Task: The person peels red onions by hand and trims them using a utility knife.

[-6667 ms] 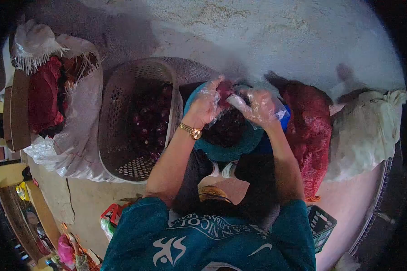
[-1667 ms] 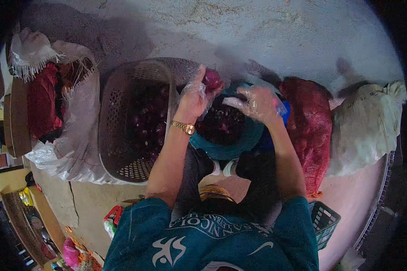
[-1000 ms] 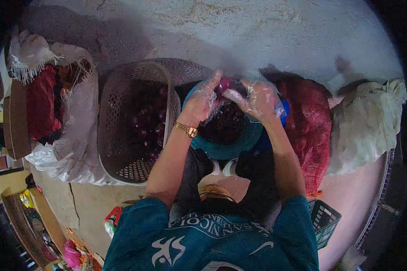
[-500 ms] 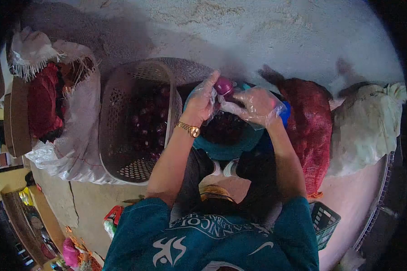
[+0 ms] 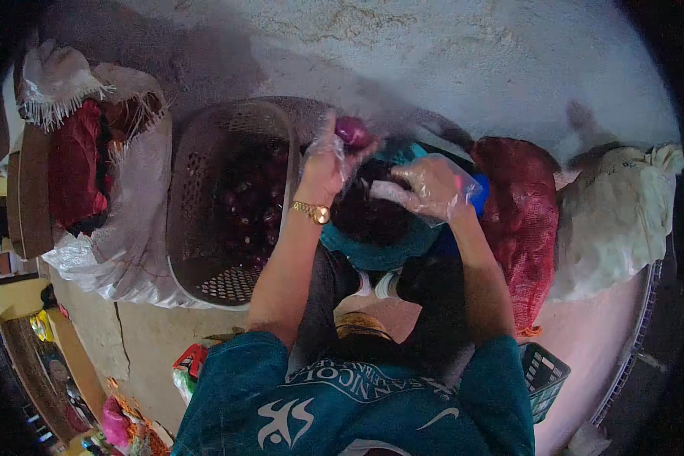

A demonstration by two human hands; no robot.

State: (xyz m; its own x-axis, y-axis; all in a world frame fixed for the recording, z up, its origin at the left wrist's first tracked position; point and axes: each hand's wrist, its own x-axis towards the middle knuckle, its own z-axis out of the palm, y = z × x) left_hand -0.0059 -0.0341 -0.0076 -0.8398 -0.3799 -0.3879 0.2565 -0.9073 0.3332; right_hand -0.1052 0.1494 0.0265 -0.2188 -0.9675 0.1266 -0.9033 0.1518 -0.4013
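A shiny red onion [image 5: 351, 132] rests in the fingers of my left hand [image 5: 328, 169], which wears a clear plastic glove and has a gold watch at the wrist. My right hand [image 5: 432, 185], gloved in the same clear plastic, is curled to the right of the onion and apart from it. White material wraps its thumb; whatever its fingers hold, if anything, is hidden. Below both hands stands a teal basin [image 5: 384, 258] with a dark purple heap in it, too dim to make out well.
A tall perforated basket [image 5: 176, 228] of red onions stands left of the basin. Beyond it is an open white sack [image 5: 146, 190]. On the right are a red mesh sack [image 5: 515, 220], a pale full sack [image 5: 612, 216] and a dark green crate [image 5: 546, 380]. A rough wall [image 5: 433, 61] rises behind.
My left hand has moved left and slightly up with the onion, away from my right hand. My right hand, close to the onion before, is now apart from it.
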